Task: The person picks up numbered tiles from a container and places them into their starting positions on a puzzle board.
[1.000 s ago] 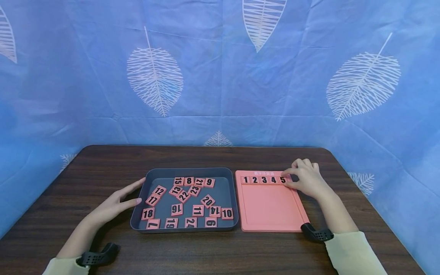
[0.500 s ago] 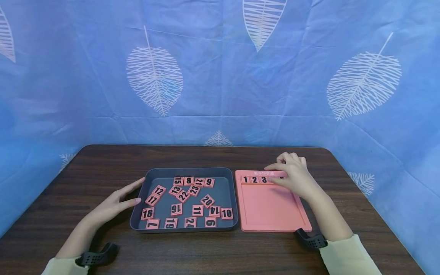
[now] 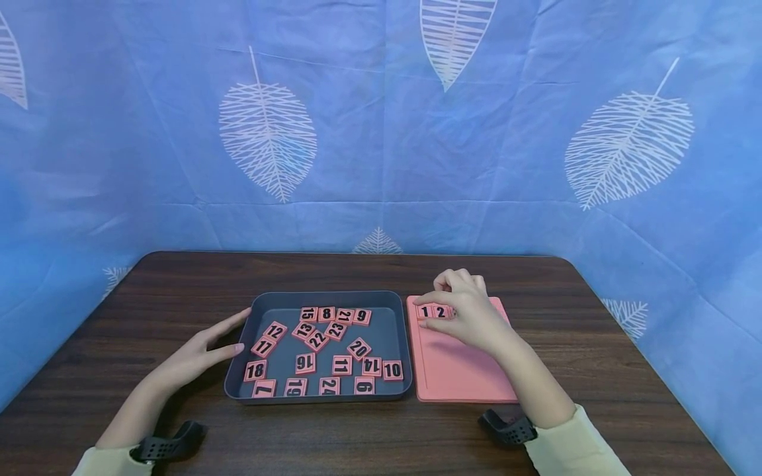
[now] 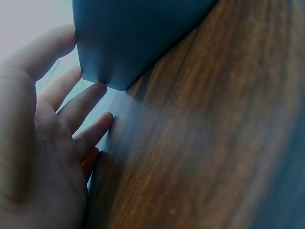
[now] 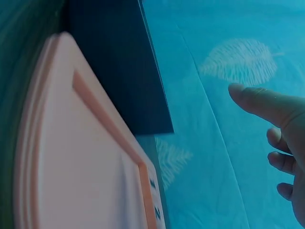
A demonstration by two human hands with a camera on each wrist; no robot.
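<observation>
In the head view, my right hand (image 3: 470, 316) is over the top row of a pink number puzzle board (image 3: 464, 370). Its thumb and index finger are spread on either side of the row, with the tips near the number tile 1 (image 3: 424, 312). Number tile 2 (image 3: 440, 312) also shows, while the row's tiles farther right are hidden behind the hand. The right wrist view shows a stretched thumb (image 5: 259, 102) and nothing held. Against the left wall of a dark grey tray (image 3: 238, 370), my left hand (image 3: 190, 357) rests its extended thumb and fingers.
Several loose pink number tiles lie in the tray at various angles, among them tile 16 (image 3: 305, 363) and tile 20 (image 3: 359, 348). Tray and board stand side by side on a dark wooden table (image 3: 357, 436). A blue leaf-patterned cloth (image 3: 381, 132) hangs behind.
My right hand has slid left along the top row, from tile 5 to tile 1, covering the tiles at the right. My left hand and the tray have stayed put.
</observation>
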